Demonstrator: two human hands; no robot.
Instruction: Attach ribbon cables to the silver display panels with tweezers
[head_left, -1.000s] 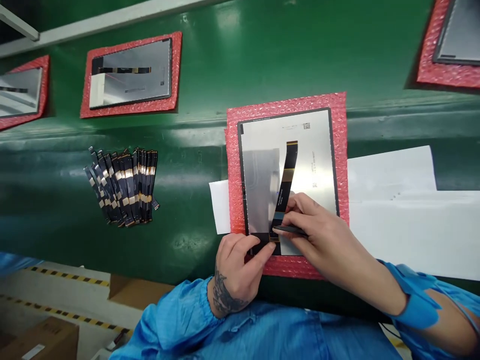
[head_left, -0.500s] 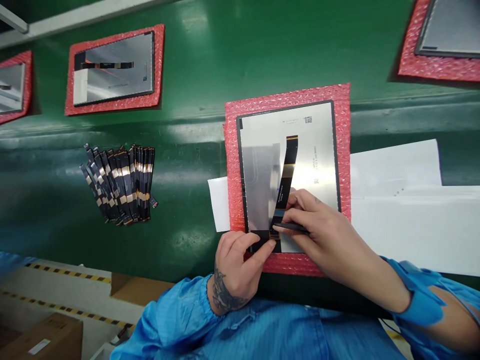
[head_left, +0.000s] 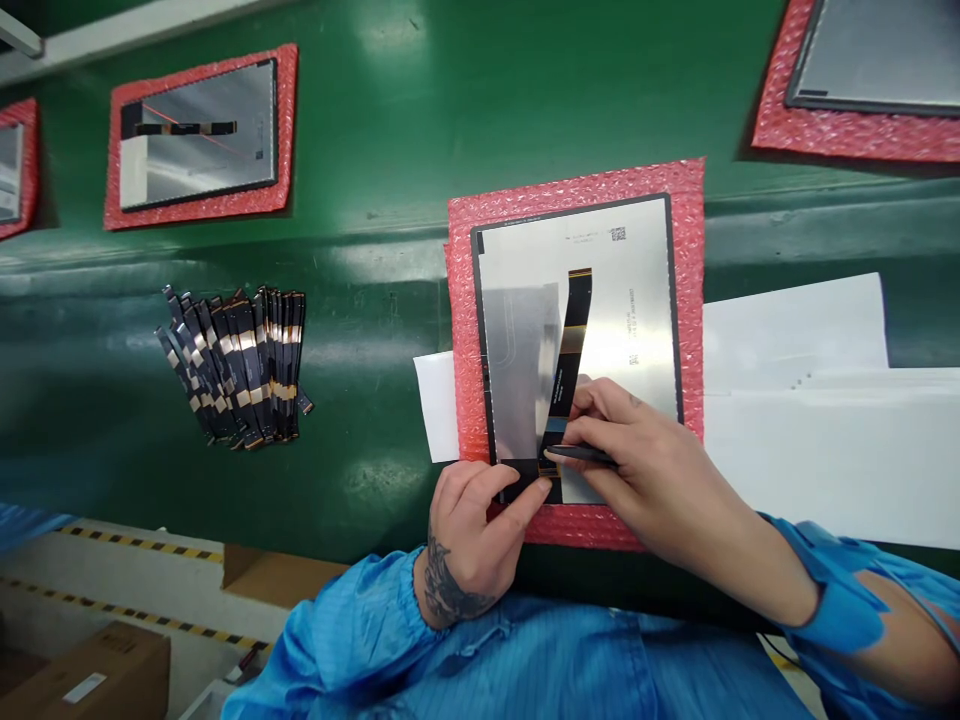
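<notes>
A display panel [head_left: 517, 330] lies face down on a red foam sheet [head_left: 690, 300] in front of me. A black flex cable [head_left: 571, 350] runs up across its silvery back from the lower left corner. My left hand [head_left: 480, 535] rests at that corner, thumb and index finger apart, the thumb tip touching beside the cable's lower end. In my right hand [head_left: 645, 460] is a thin black pointed tool [head_left: 581, 455], its tip on the cable's lower part. Fingertips of this hand sit close beside the cable; whether they touch it I cannot tell.
A pile of flex cables [head_left: 240, 370] lies to the left on the green table [head_left: 360, 400]. Further back are foam-backed panels, one at the left [head_left: 202, 140] and another at the right [head_left: 877, 60]. White paper [head_left: 810, 430] lies right of my panel. Cardboard boxes [head_left: 112, 670] stand below.
The foam-backed panels at the back have shifted left, more than the cable pile has. My hands, the tool and the cable stay nearly in place.
</notes>
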